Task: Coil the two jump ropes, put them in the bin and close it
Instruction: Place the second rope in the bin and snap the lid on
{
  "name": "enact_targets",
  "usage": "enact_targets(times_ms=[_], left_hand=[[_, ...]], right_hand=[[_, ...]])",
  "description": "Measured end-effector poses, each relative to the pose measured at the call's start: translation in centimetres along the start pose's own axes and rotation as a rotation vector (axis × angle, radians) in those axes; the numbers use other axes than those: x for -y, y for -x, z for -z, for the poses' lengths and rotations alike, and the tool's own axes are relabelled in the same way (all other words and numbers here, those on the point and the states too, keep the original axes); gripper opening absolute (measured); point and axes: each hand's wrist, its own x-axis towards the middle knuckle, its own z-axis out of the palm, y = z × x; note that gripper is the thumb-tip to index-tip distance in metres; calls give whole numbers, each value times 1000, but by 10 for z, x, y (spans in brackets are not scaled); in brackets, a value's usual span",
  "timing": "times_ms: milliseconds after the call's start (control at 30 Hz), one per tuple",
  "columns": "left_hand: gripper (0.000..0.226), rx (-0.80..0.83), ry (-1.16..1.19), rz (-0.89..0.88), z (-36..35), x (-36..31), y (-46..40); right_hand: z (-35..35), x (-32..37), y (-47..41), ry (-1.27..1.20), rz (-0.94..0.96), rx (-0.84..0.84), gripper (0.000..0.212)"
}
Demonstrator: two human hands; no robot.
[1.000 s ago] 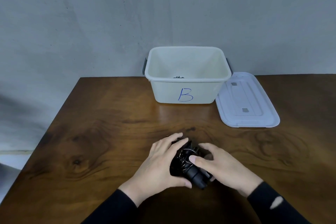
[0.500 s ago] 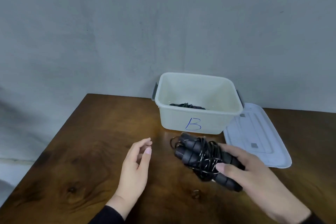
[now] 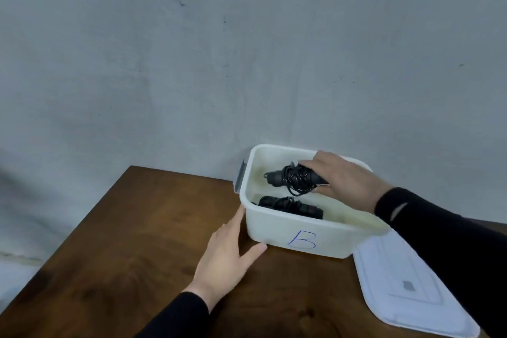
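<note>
A white plastic bin (image 3: 277,230) marked with a blue "B" stands at the back of the wooden table. One coiled black jump rope (image 3: 290,205) lies on the bin's floor near the front wall. My right hand (image 3: 345,180) reaches over the rim and grips a second coiled black jump rope (image 3: 292,178), held inside the bin above the first. My left hand (image 3: 227,258) rests flat against the bin's front left corner, fingers spread, holding nothing. The white lid (image 3: 406,288) lies flat on the table to the right of the bin.
The brown wooden table (image 3: 123,241) stands against a grey wall (image 3: 192,63). The table's left edge runs diagonally at the left of the view. A grey latch (image 3: 239,176) sticks out from the bin's left end.
My right hand has carried the coiled rope from above the table forward into the bin. My left hand has moved forward to the bin's front left corner. The view has tilted up.
</note>
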Motion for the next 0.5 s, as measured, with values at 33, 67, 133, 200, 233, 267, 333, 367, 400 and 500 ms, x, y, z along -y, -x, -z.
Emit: enact_targets(times_ms=[33,67,133,200,233,267,333,367,400,500], left_hand=[[89,-1,-70,-9,-2,-1,0],[88,2,-107,-9,-3,-3,-1],[84,1,-108,-3,-4,-2,-2],[84,5,-102,6,-4,0,-3],[85,9,-104,11,-4,2,-4],[85,9,-105,16,-5,4,-4],[84,12,-110,19,-6,5,-3],[84,13,-112,20,-7,6,-4],[84,14,-109,24,-7,7,-4],[82,20,-73,40,-7,10,-5]], right_hand=[[-13,-3,-7,77,27,4,59],[-24,-5,-11,148,29,7,61],[-42,-7,-20,234,-16,15,65],[-50,-11,-26,266,-37,28,70],[-50,-12,-27,277,-28,50,75],[-49,-15,-27,287,-18,67,81],[-34,-14,-22,279,-62,108,88],[-24,-12,-18,263,-102,91,84],[-13,-9,-10,207,-136,21,75],[22,9,45,-91,-231,-446,33]])
